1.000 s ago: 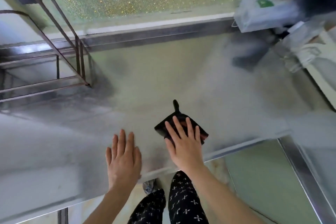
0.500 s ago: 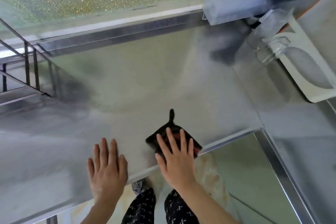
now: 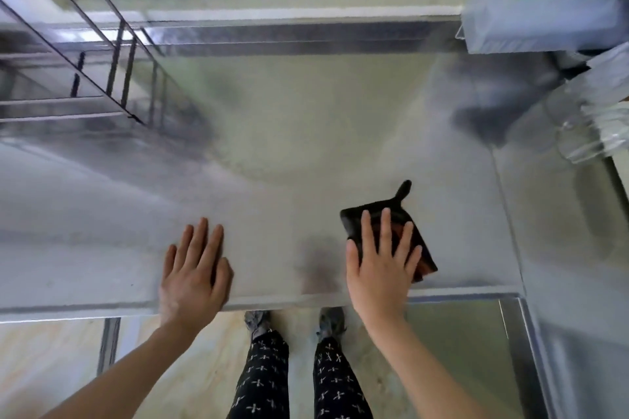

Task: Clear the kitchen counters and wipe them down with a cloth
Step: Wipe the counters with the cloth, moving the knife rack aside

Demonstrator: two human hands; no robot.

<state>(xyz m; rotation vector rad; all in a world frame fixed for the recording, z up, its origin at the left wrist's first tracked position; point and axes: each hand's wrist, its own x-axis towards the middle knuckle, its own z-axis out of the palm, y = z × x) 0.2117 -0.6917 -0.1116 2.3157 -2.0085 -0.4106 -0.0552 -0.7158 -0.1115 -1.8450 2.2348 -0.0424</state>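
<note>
Right hand, fingers spread flat, presses dark folded cloth onto grey stainless-steel counter near front edge. Left hand open, empty, palm braced at same edge. I judge risk: cloth pushed over front edge, or palm sliding on smooth steel.

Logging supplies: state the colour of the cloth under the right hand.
Black with some red showing, the cloth in the head view.

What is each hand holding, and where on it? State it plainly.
Nothing is gripped. The right hand presses flat on the dark cloth, covering its near left part; the left hand lies flat on the counter.
</note>
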